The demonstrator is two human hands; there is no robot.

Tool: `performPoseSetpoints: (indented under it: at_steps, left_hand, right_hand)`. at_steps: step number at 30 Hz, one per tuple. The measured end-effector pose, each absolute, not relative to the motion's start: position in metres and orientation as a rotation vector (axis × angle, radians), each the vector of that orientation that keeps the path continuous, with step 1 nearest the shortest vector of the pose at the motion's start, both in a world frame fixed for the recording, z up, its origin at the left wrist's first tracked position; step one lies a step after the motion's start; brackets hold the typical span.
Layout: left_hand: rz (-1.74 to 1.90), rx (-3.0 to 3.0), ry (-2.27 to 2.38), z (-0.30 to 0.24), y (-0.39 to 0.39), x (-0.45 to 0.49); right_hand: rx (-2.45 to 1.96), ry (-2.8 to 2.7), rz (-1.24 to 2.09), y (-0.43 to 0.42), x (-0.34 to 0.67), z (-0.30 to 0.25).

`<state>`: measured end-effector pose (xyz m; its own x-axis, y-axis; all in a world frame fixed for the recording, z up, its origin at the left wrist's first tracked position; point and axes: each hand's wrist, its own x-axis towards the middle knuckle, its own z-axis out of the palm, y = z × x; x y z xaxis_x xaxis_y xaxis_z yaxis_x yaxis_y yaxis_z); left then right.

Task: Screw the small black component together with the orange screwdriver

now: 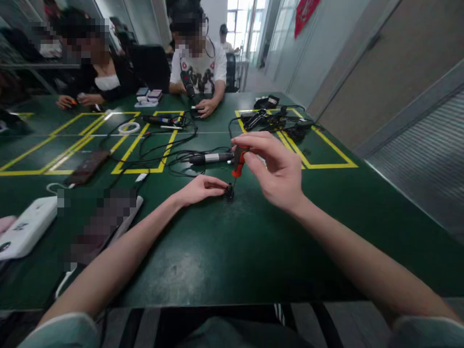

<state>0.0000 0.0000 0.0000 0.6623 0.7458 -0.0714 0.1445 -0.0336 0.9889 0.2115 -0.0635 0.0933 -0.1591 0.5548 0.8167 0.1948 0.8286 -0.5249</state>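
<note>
My right hand [277,166] pinches the top of a small red-handled screwdriver [238,163], held upright with its tip down on a small black part [228,192] on the green table [224,251]. My left hand [201,188] rests on the table, its fingertips pressed against that black part from the left. A black and silver cylindrical tool [212,157] with a cable lies just behind the hands.
A white power bank [27,227] and a blurred-out phone [103,220] lie at the near left. Black cables cross yellow taped rectangles [143,145]. More black tools [275,118] lie at the far right. Two people sit across the table, hands on it.
</note>
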Motion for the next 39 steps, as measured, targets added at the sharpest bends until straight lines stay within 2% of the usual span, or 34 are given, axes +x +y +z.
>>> performPoseSetpoints:
  at_steps: [8, 15, 22, 29, 39]
  left_hand:
    - [0.585, 1.612, 0.727, 0.002, -0.002, 0.001]
    - [0.591, 1.717, 0.747, 0.000, -0.002, 0.004]
    - [0.513, 1.738, 0.712, 0.004, -0.008, 0.005]
    - [0.609, 1.890, 0.754, 0.004, -0.018, 0.013]
    - [0.609, 1.983, 0.763, 0.007, -0.020, 0.014]
  right_hand:
    - [-0.646, -1.720, 0.287, -0.062, 0.213, 0.090]
    - [-0.617, -1.729, 0.411, -0.064, 0.210, 0.090]
    - [-0.672, -1.688, 0.340, -0.064, 0.212, 0.089]
    - [-0.579, -1.714, 0.455, -0.065, 0.209, 0.090]
    - [-0.613, -1.679, 0.433, -0.064, 0.209, 0.089]
